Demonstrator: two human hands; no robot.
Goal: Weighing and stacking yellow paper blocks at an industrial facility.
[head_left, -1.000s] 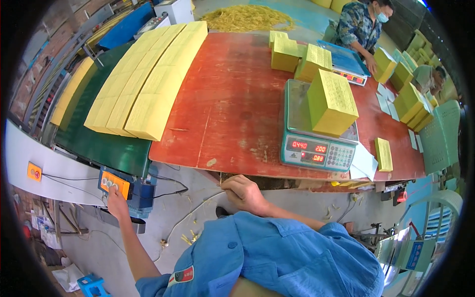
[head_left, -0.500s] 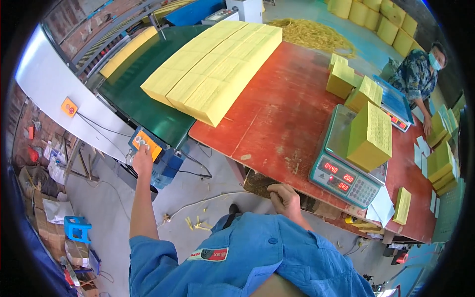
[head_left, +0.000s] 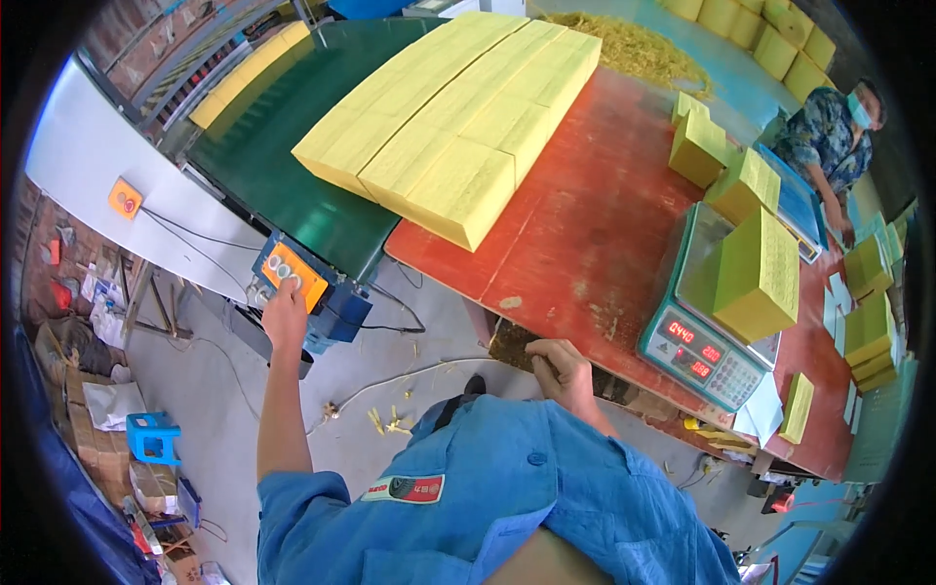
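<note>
At the left, my left hand (head_left: pixel 285 314) reaches to an orange control panel (head_left: pixel 304 280) with round buttons; its fingertips touch the lower buttons, the other fingers curled under. My right hand (head_left: pixel 563 375) hangs loosely curled by the near edge of the red table (head_left: pixel 585 234), with nothing seen in it. A long block of stacked yellow paper (head_left: pixel 439 136), split into rows, lies partly on the green conveyor belt (head_left: pixel 331 229) and partly on the table. On the right, a digital scale (head_left: pixel 704 356) with lit red figures carries a yellow paper stack (head_left: pixel 759 275).
More yellow stacks (head_left: pixel 698 146) stand behind the scale, near a co-worker (head_left: pixel 829 146) wearing a mask. A thin yellow stack (head_left: pixel 797 408) and white sheets (head_left: pixel 759 409) lie beside it. A white cable (head_left: pixel 395 387) crosses the floor; a blue stool (head_left: pixel 152 438) stands left.
The long paper block has slid a little rightward over the red table. My left fingertips have shifted slightly along the panel toward its lower buttons. My right hand keeps its loose curl.
</note>
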